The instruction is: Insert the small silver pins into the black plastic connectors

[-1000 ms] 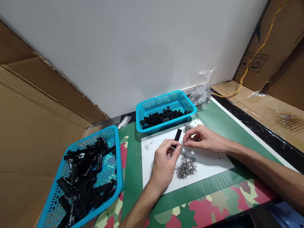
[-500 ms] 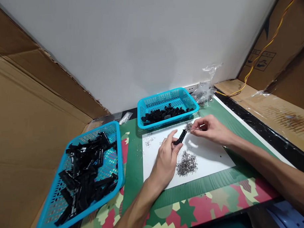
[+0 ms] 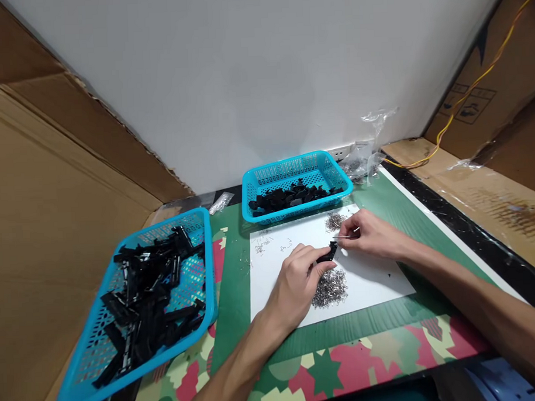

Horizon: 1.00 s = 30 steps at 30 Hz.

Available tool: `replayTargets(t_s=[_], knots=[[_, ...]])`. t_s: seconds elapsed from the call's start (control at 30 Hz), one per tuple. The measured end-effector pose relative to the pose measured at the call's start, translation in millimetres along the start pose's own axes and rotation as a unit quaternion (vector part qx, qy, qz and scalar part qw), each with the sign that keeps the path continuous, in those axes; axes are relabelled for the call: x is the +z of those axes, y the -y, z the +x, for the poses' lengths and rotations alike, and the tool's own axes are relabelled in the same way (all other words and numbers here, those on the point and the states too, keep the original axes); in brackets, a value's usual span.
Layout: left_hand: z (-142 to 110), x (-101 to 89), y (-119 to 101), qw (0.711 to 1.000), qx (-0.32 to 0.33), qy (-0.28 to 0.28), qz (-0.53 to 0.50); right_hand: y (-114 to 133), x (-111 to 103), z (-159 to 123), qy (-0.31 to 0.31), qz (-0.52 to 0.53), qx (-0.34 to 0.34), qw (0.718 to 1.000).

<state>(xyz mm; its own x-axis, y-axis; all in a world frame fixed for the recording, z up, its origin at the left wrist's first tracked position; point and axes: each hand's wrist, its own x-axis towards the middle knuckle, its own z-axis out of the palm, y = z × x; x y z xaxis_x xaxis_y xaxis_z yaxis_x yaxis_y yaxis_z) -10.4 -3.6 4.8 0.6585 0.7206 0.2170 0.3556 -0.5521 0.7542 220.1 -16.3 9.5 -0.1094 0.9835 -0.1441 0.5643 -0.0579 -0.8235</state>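
Note:
My left hand [image 3: 303, 275] grips a small black plastic part [image 3: 329, 254] between thumb and fingers, above the white sheet. Close to the part's upper end, my right hand [image 3: 363, 233] pinches a thin metal pin [image 3: 341, 237], whose tip reaches toward the black part; whether they touch I cannot tell. Below the part lies a heap of small metal springs or clips [image 3: 331, 289]. Another small heap of fine metal pieces [image 3: 335, 221] sits beyond it, near my right fingers. A few loose metal pieces [image 3: 262, 243] are scattered at the sheet's upper left.
A blue basket [image 3: 211, 272] of long black plastic parts stands at the left. Behind the white sheet [image 3: 271, 300] is a second blue basket [image 3: 296, 212] with smaller black pieces. A clear plastic bag [image 3: 360, 162] lies at the back right, near cardboard and a yellow cable [image 3: 441, 137].
My left hand has moved slightly right, and its fingers now cover more of the black part. My right hand has come slightly lower, bringing the metal pin to the part's end.

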Motion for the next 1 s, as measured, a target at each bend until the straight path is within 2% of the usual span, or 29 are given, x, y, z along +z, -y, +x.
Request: replayTargets(t_s=[0.17,0.67,1.0], knots=[[0.5,-0.3,-0.8,1.0,-0.006,0.0,-0.011,-0.6,1.3,0.4,-0.002,-0.023,0.004,1.0],[-1.6,-1.8,-3.8,0.999,-0.033,0.002,-0.02,-2.4,6.6,-6.4,-0.056,-0.054,-0.056,0.995],[-2.4,-3.2,-4.8,1.0,-0.027,0.014,-0.006,0.4,8.8,-8.8,-0.048,-0.075,-0.062,0.994]])
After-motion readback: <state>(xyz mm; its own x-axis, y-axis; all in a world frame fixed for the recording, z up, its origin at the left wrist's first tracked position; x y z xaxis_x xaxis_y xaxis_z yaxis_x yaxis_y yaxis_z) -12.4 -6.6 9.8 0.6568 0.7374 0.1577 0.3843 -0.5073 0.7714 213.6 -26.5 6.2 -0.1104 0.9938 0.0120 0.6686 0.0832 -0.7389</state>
